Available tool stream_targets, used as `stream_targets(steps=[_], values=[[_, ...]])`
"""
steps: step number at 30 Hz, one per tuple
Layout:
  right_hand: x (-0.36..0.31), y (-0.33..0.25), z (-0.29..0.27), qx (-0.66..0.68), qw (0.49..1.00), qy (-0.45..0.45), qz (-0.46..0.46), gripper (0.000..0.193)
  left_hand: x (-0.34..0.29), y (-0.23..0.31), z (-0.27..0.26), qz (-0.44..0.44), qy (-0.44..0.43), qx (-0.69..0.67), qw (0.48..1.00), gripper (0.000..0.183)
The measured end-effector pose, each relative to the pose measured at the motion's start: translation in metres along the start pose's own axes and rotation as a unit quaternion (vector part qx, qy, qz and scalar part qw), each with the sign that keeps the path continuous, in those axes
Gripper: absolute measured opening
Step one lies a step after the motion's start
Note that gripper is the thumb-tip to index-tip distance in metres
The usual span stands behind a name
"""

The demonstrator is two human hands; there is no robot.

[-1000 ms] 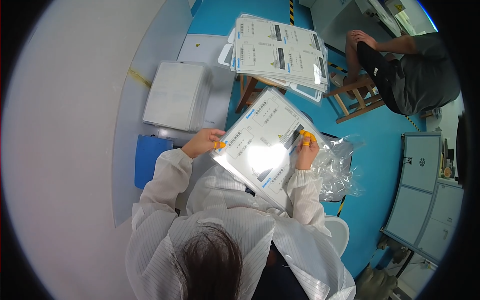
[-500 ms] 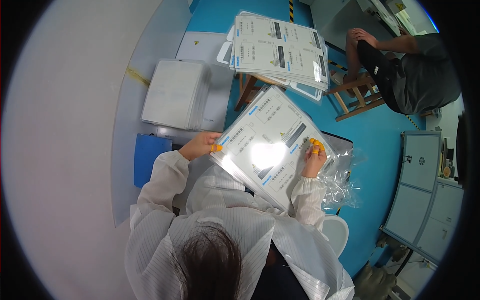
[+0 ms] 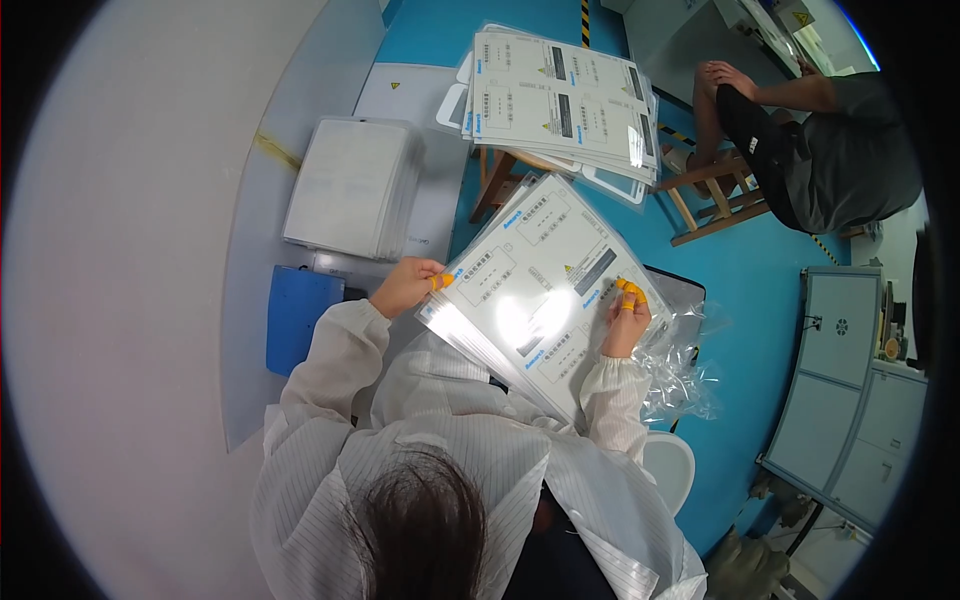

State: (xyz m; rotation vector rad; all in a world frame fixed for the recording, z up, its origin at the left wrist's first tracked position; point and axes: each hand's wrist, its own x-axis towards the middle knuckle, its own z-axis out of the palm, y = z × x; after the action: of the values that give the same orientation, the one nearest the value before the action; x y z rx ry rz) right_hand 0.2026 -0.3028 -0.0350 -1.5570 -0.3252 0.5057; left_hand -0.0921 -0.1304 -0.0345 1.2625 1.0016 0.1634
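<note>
A stack of white printed label sheets (image 3: 535,262) lies tilted in front of me, with grey, blue and black print and a bright glare on top. My left hand (image 3: 408,286), a yellow finger cot on it, pinches the top sheet at its left corner. Below that corner several sheet edges fan apart. My right hand (image 3: 627,318) rests over the sheet's right part, its fingers bent together under yellow finger cots. Whatever lies between those fingertips is too small to make out.
Beyond, a wooden stool (image 3: 497,180) bears another pile of label sheets (image 3: 560,95). At left are a stack of whitish sheets (image 3: 345,188) and a blue box (image 3: 303,318). Crumpled clear plastic (image 3: 680,370) lies at right. A person (image 3: 830,150) sits at far right near grey cabinets (image 3: 835,370).
My left hand has shifted slightly up and to the right, lifting the left corner of the top sheet. More sheet edges show beneath it. My right hand has barely moved.
</note>
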Motion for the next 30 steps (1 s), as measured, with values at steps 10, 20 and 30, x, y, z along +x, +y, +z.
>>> stream_targets(steps=[10, 20, 30], values=[[-0.012, 0.0, 0.027, -0.003, 0.997, -0.079, -0.006, 0.024, 0.013, -0.024, 0.016, 0.183, 0.188, 0.125, 0.957, 0.016], [-0.01, 0.005, 0.023, 0.003, 0.996, -0.085, -0.007, 0.022, 0.008, -0.005, 0.028, 0.112, 0.144, 0.335, 0.925, 0.016], [-0.009, 0.007, 0.023, 0.005, 0.996, -0.084, -0.021, 0.024, 0.013, -0.002, 0.036, 0.092, 0.128, 0.3, 0.941, 0.02]])
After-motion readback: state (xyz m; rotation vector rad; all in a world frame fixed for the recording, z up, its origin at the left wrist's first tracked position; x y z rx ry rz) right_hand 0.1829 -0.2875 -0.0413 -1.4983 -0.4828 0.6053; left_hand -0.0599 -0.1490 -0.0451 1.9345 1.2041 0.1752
